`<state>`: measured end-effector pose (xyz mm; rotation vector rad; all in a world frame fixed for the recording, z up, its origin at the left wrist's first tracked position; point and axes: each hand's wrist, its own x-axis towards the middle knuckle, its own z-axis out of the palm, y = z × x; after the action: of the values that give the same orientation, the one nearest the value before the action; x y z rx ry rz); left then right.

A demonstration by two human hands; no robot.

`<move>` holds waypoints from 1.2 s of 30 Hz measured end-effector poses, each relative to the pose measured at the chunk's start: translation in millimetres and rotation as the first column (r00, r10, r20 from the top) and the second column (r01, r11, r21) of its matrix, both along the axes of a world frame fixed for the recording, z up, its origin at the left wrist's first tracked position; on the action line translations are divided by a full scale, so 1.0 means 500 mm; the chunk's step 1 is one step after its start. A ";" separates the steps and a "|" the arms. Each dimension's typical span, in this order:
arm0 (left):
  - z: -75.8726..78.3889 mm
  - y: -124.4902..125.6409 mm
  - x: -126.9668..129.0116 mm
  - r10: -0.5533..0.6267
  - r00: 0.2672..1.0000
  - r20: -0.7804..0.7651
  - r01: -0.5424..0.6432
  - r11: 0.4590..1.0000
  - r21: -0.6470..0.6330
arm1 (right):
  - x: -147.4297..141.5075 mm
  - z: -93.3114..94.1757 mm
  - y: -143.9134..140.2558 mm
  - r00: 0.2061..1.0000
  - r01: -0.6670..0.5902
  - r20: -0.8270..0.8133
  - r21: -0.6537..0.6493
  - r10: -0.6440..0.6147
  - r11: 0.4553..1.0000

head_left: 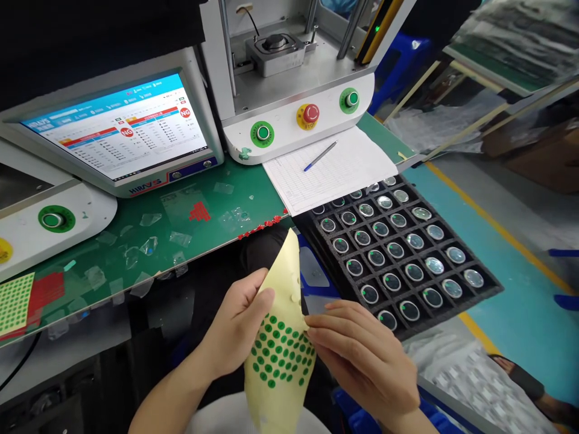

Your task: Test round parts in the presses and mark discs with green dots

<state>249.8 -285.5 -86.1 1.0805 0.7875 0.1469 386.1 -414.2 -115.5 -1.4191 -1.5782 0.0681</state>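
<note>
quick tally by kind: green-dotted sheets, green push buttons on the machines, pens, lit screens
Green-dotted sheets: 2
Green push buttons: 3
Pens: 1
Lit screens: 1
Total: 7

The bare left forearm (174, 389) slants up and inward from the lower edge of the view to the left hand (237, 325), its thumb (263, 303) pressed forward in a pinching grip and the other digits mostly hidden. Opposite it, the right hand (366, 355) shows its back, the fingers (341, 331) close together, gently bent and pointing left, their tips pinched
</note>
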 end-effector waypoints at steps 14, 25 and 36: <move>-0.028 -0.017 -0.015 0.358 0.901 0.247 -0.401 0.903 0.154 | -0.017 -0.057 -0.016 0.736 0.168 -0.636 -0.163 -0.234 0.972; -0.049 0.001 -0.019 -0.218 0.975 -0.043 0.091 0.215 0.972 | 0.087 0.033 -0.002 0.966 -0.257 -0.156 -0.549 0.204 0.795; -0.044 -0.027 0.002 0.152 0.987 -0.060 -0.110 0.891 0.440 | -0.002 0.005 -0.005 0.869 0.474 0.116 0.081 -0.480 0.877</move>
<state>250.7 -298.9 -108.2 1.4665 0.9387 0.4060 384.9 -416.8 -113.0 -1.7658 -1.2768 -0.3665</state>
